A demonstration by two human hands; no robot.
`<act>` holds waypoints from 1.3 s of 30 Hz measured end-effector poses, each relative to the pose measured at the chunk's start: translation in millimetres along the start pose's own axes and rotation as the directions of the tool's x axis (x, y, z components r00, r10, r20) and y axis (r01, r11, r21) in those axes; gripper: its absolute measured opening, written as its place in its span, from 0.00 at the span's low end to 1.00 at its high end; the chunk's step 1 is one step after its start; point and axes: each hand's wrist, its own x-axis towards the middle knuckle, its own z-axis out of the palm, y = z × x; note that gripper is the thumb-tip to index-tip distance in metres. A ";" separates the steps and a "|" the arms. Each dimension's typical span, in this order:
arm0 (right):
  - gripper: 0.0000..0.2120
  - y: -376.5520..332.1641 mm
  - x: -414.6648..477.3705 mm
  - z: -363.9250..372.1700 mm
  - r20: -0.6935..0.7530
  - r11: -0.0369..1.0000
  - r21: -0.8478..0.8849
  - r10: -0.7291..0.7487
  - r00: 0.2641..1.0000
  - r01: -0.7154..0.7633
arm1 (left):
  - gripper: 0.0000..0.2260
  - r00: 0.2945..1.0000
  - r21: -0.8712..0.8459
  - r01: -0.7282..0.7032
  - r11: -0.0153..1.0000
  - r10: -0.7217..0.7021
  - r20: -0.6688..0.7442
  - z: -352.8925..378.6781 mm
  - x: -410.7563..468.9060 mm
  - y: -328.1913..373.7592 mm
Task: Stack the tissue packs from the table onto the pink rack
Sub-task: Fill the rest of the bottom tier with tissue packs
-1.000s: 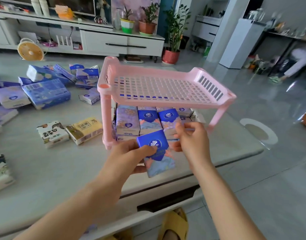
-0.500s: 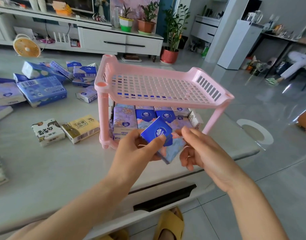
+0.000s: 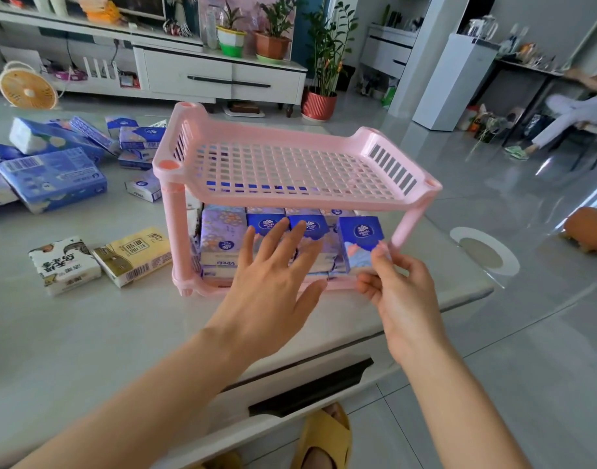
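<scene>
The two-tier pink rack (image 3: 290, 170) stands near the table's front edge, its top shelf bare. Several blue and purple tissue packs (image 3: 222, 238) stand upright in a row on its lower shelf. At the right end of that row stands a blue tissue pack (image 3: 359, 242), and my right hand (image 3: 395, 289) pinches its lower right corner. My left hand (image 3: 273, 275) hovers with fingers spread straight in front of the middle packs, fingertips at their blue tops.
A white pack (image 3: 63, 264) and a yellow pack (image 3: 134, 255) lie left of the rack. A heap of blue tissue packs (image 3: 53, 174) sits at the table's (image 3: 87, 333) far left. The table's drawer handle (image 3: 310, 390) faces me.
The blue pack passed from my left hand to my right and now stands at the right end of the lower row. My left hand let go and spread its fingers.
</scene>
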 end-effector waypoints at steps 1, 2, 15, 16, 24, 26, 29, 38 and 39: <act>0.09 1.8 2.0 0.1 -0.006 1.000 -0.022 -0.008 1.000 0.008 | 0.23 1.000 0.036 -0.008 0.999 0.007 0.020 2.8 -0.6 -0.6; 0.08 3.4 4.3 -0.6 -0.014 0.998 -0.052 -0.020 1.000 0.019 | 0.24 0.999 0.065 -0.015 0.998 0.013 0.033 4.8 -0.9 -0.8; 0.16 19.4 -6.5 -2.8 0.342 0.385 -0.680 -0.585 0.735 0.623 | 0.25 0.999 0.120 -0.033 0.992 0.031 0.016 10.3 -2.2 -1.1; 0.16 20.4 -3.7 -2.1 0.362 0.378 -0.678 -0.573 0.735 0.630 | 0.25 0.999 0.120 -0.036 0.992 0.035 0.009 10.6 -2.4 -0.8; 0.13 18.2 12.6 8.3 0.377 0.376 -0.678 -0.561 0.737 0.632 | 0.24 0.999 0.109 -0.031 0.994 0.034 -0.025 12.3 -2.0 -0.9; 0.13 18.1 13.3 9.1 0.377 0.368 -0.685 -0.560 0.738 0.629 | 0.24 0.999 0.110 -0.032 0.993 0.035 -0.031 13.0 -1.9 -0.9; 0.15 18.3 13.8 9.3 0.386 0.356 -0.689 -0.557 0.735 0.632 | 0.24 0.999 0.104 -0.033 0.994 0.037 -0.038 13.2 -1.6 -1.1; 0.21 11.9 14.1 1.9 0.389 0.296 -0.715 -0.584 0.712 0.633 | 0.21 0.990 0.080 0.006 0.997 0.006 -0.143 9.2 1.4 -5.9; 0.21 9.8 12.9 0.0 0.396 0.285 -0.728 -0.567 0.722 0.623 | 0.20 0.988 0.077 0.007 0.997 0.005 -0.156 9.1 1.5 -7.6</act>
